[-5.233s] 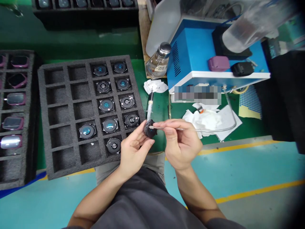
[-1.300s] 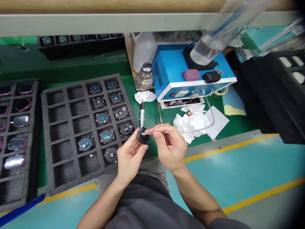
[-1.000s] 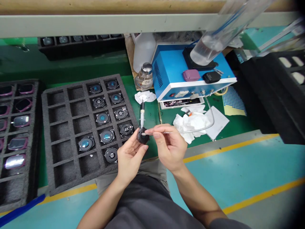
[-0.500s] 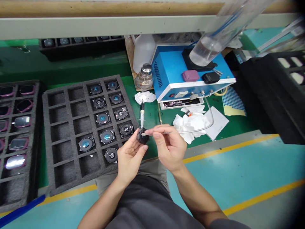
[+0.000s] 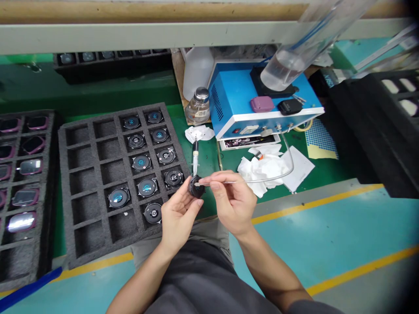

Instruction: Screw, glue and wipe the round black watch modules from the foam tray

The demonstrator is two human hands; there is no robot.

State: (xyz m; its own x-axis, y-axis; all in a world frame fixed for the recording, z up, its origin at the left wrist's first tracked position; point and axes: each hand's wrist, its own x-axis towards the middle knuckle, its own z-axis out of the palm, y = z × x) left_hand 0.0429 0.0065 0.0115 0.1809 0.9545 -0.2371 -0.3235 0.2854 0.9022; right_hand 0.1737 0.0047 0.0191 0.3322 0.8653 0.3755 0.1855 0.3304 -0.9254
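Note:
My left hand [image 5: 181, 210] is closed around the edge of a round black watch case [image 5: 196, 188], tilted up off the bench. Pinched in my right hand [image 5: 233, 200] is the end of a thin clear tube [image 5: 266, 180], whose tip meets the face of the watch case or sits just over it; I cannot tell which. The tube curves back to the front of a blue box-shaped machine [image 5: 225, 96]. Just beyond the watch case lies a syringe [image 5: 195, 155], pointing away from me. To the left, a grey foam tray [image 5: 108, 163] holds several round watches [image 5: 147, 187] in its pockets.
Crumpled white tissues [image 5: 262, 168] lie right of my hands, and a glass bottle with a metal cap [image 5: 199, 107] stands left of the machine. Another foam tray [image 5: 46, 192] with purple watches is at far left. Black foam trays [image 5: 363, 126] jut out at right.

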